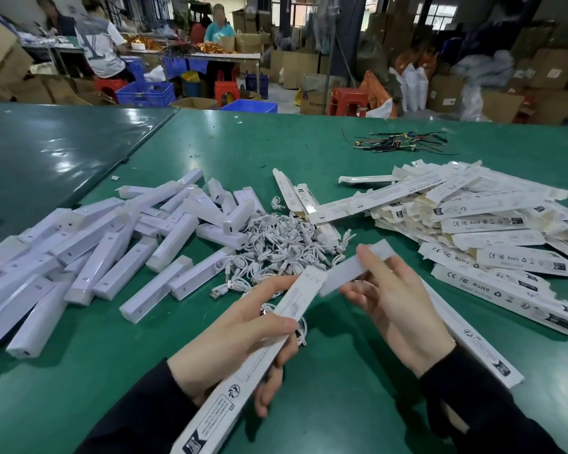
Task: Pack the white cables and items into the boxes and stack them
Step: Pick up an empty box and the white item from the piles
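The left hand is gripping a long printed box slantwise, its open end pointing up and away, with a cable dangling under the fingers. The right hand is pinching a white bar and aiming its near end at the box's mouth; the two are touching or just about to, and the bar is not yet inside. I am judging this to be the loading step for one box among many.

Just beyond the hands a tangle of white cables is lying on the green table. To the left a big heap of bars is waiting, unpacked. To the right a sprawl of boxes is piling up loosely; whether those are filled or flat I cannot tell, and none of it is looking like a neat stack. One more box is lying beside the right wrist. Most of the job appears to be left.
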Tool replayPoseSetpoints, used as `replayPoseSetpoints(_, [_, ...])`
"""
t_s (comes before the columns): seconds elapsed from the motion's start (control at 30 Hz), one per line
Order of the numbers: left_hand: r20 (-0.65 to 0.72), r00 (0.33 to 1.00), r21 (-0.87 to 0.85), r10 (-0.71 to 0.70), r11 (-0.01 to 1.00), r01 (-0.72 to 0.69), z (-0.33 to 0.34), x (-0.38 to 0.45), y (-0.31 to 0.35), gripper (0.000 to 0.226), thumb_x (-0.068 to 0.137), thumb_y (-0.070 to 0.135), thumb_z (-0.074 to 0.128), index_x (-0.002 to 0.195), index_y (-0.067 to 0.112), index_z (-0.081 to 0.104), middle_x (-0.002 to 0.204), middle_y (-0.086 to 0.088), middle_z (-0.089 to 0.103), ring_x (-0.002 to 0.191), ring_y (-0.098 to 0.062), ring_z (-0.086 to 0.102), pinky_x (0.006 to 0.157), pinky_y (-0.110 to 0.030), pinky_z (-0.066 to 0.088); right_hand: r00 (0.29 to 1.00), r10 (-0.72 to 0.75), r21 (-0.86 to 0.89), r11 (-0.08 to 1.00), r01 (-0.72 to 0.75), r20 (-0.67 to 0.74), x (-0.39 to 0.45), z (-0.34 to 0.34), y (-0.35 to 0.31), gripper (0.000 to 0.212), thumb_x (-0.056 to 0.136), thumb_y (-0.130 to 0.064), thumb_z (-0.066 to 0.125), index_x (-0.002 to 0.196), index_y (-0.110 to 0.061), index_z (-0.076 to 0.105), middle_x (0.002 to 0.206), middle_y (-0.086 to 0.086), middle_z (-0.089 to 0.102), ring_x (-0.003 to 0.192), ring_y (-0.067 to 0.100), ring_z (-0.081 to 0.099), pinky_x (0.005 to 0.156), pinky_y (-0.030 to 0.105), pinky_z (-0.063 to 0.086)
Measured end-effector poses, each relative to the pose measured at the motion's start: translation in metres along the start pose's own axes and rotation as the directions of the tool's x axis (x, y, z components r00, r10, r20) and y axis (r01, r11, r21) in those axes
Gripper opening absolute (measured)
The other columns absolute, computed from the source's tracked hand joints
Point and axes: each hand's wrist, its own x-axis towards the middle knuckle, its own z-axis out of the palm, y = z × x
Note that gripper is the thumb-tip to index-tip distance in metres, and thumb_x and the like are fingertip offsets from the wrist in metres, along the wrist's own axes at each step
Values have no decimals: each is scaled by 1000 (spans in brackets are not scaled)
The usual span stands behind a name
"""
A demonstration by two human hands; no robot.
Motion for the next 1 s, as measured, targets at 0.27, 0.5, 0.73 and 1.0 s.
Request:
replayPoseSetpoints(0.27, [22, 1000, -3, 7, 1000, -7, 1, 0, -3, 36, 75, 26, 61, 108, 38, 53, 63, -10, 44, 30, -18, 47, 32, -23, 45, 1000, -21, 62, 998, 20, 19, -6, 9, 4, 41, 69, -27, 73, 98, -4, 58, 82, 14, 75, 62, 21, 73, 51, 19, 54])
replayPoseSetpoints(0.5, [-8, 1000, -10, 23, 1000, -23, 0, 4, -5, 59, 69, 23, 62, 122, 34, 39, 66, -12, 47, 32, -20, 48, 33, -25, 45, 999, 6, 53, 999, -9, 44, -9, 11, 7, 19, 90, -20, 64, 102, -8, 54, 86, 13, 75, 71, 31, 74, 55, 25, 57])
replayPoseSetpoints(0.73, [29, 999, -50, 35, 998, -34, 5, 3, -7, 67, 67, 15, 62, 124, 38, 35, 75, -12, 53, 33, -21, 51, 35, -25, 47, 965, 30, 150, 986, -71, 260, -17, 19, 11, 26, 83, -29, 59, 104, -15, 51, 102, 16, 74, 84, 30, 73, 64, 34, 59])
replayPoseSetpoints(1.0, [25, 998, -100, 63, 993, -60, 7, 1, -8, 60, 62, 7, 62, 111, 34, 38, 85, -15, 52, 32, -17, 41, 31, -22, 42, 986, 32, 70, 997, -44, 166, -15, 18, 14, 28, 86, -28, 61, 107, -13, 51, 93, 12, 73, 62, 22, 68, 63, 29, 56])
